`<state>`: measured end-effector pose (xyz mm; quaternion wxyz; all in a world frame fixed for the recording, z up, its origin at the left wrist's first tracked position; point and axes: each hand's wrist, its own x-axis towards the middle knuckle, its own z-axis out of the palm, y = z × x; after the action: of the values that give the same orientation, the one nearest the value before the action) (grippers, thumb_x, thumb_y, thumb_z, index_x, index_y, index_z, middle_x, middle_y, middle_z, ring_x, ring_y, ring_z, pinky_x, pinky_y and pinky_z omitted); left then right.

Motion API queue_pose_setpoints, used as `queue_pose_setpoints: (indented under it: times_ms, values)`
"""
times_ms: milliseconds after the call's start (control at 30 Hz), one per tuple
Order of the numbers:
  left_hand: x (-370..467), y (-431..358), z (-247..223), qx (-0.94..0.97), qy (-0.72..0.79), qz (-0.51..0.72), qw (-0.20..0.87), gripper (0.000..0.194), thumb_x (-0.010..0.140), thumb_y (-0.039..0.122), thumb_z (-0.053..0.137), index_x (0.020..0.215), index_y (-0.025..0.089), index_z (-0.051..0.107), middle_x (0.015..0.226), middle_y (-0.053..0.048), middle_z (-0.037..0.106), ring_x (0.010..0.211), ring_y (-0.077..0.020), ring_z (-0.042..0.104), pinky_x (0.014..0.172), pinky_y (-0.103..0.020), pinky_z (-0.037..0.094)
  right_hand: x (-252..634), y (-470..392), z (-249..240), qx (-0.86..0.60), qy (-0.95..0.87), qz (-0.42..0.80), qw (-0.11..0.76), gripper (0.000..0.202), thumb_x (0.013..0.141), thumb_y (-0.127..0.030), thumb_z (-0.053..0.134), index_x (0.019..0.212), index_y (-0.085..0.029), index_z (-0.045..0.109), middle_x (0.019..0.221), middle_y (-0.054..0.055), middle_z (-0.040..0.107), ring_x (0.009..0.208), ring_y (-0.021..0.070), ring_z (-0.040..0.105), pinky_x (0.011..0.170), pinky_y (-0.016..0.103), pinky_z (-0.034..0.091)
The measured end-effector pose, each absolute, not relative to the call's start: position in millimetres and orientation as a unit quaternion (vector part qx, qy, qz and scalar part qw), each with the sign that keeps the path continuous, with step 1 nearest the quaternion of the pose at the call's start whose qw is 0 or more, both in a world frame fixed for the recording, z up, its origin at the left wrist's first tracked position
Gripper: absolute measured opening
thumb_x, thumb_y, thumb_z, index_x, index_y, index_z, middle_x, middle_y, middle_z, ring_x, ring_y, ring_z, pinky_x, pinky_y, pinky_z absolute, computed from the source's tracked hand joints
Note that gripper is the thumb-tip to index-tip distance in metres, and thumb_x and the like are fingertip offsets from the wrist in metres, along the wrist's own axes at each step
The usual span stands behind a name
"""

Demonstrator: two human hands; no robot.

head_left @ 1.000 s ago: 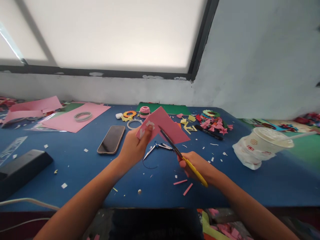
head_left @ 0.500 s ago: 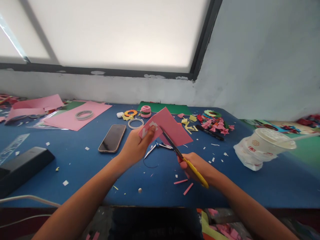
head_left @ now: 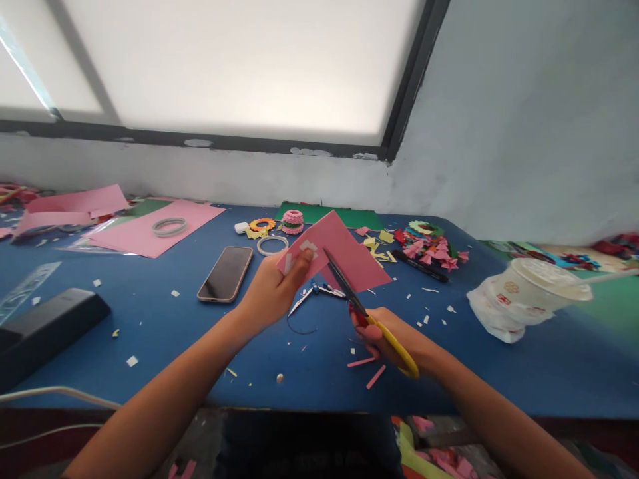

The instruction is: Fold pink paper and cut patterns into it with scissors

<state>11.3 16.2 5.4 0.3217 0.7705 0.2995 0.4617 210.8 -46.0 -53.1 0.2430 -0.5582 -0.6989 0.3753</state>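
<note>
My left hand point(head_left: 279, 283) pinches a folded sheet of pink paper point(head_left: 344, 249), thumb in front, with pale tape-like patches beside the thumb. My right hand point(head_left: 382, 332) grips yellow-handled scissors point(head_left: 344, 283), whose dark blades point up and left against the paper's lower edge. Whether the blades have paper between them is hard to make out. Below the paper lies a blue and silver compass-like tool point(head_left: 315, 290), partly covered.
A phone point(head_left: 225, 274) and a tape roll point(head_left: 272, 245) lie left of the paper. Pink sheets point(head_left: 134, 233) sit further left. A cup in a plastic bag point(head_left: 524, 293) stands at right, near a black pen point(head_left: 422, 266) and paper stars point(head_left: 434, 249). Scraps dot the blue table point(head_left: 174, 359).
The scissors' handles look spread wider apart than before. The pink paper's right part has shifted slightly to the right. My left hand keeps its hold.
</note>
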Motion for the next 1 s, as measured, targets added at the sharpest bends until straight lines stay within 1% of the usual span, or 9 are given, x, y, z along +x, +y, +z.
queue_pose_setpoints:
  times_ms: [200, 433, 667, 800, 1000]
  values:
    - [9.9, 18.0, 4.1, 0.785, 0.308, 0.457, 0.283, 0.034, 0.088, 0.037, 0.038, 0.06, 0.018, 0.04, 0.055, 0.004, 0.037, 0.051, -0.0078, 0.032, 0.045, -0.021, 0.027, 211.7, -43.4, -53.0, -0.566, -0.713, 0.33, 0.247, 0.027, 0.075, -0.042, 0.04, 0.06, -0.019, 0.037, 0.047, -0.004, 0.043, 0.043, 0.009, 0.04, 0.043, 0.021, 0.03]
    - [9.9, 19.2, 2.7, 0.795, 0.31, 0.458, 0.249, 0.035, 0.088, 0.035, 0.038, 0.058, 0.018, 0.038, 0.054, 0.004, 0.036, 0.049, -0.0078, 0.031, 0.044, -0.022, 0.026, 212.2, -41.5, -51.8, -0.579, -0.718, 0.313, 0.225, 0.022, 0.071, -0.037, 0.044, 0.06, -0.019, 0.038, 0.05, -0.003, 0.043, 0.046, 0.009, 0.039, 0.044, 0.021, 0.028]
    - [10.5, 19.8, 2.3, 0.793, 0.312, 0.457, 0.253, 0.034, 0.088, 0.036, 0.038, 0.059, 0.018, 0.039, 0.054, 0.004, 0.037, 0.05, -0.0079, 0.032, 0.044, -0.022, 0.027, 213.5, -40.8, -52.9, -0.58, -0.726, 0.298, 0.217, 0.015, 0.07, -0.03, 0.044, 0.06, -0.019, 0.04, 0.053, -0.003, 0.044, 0.049, 0.0093, 0.04, 0.047, 0.022, 0.027]
    - [10.6, 20.2, 2.2, 0.791, 0.321, 0.456, 0.25, 0.035, 0.088, 0.037, 0.038, 0.059, 0.018, 0.04, 0.054, 0.004, 0.037, 0.05, -0.0078, 0.033, 0.045, -0.022, 0.027, 213.3, -41.9, -50.5, -0.582, -0.723, 0.303, 0.216, 0.015, 0.071, -0.029, 0.044, 0.061, -0.019, 0.04, 0.052, -0.003, 0.044, 0.048, 0.009, 0.039, 0.046, 0.022, 0.027]
    - [10.2, 20.3, 1.9, 0.793, 0.321, 0.458, 0.243, 0.036, 0.088, 0.037, 0.038, 0.058, 0.018, 0.039, 0.053, 0.005, 0.036, 0.049, -0.0076, 0.031, 0.045, -0.022, 0.027, 214.2, -41.5, -51.3, -0.584, -0.723, 0.301, 0.214, 0.011, 0.07, -0.024, 0.044, 0.061, -0.019, 0.041, 0.052, -0.004, 0.043, 0.048, 0.0086, 0.039, 0.046, 0.021, 0.026]
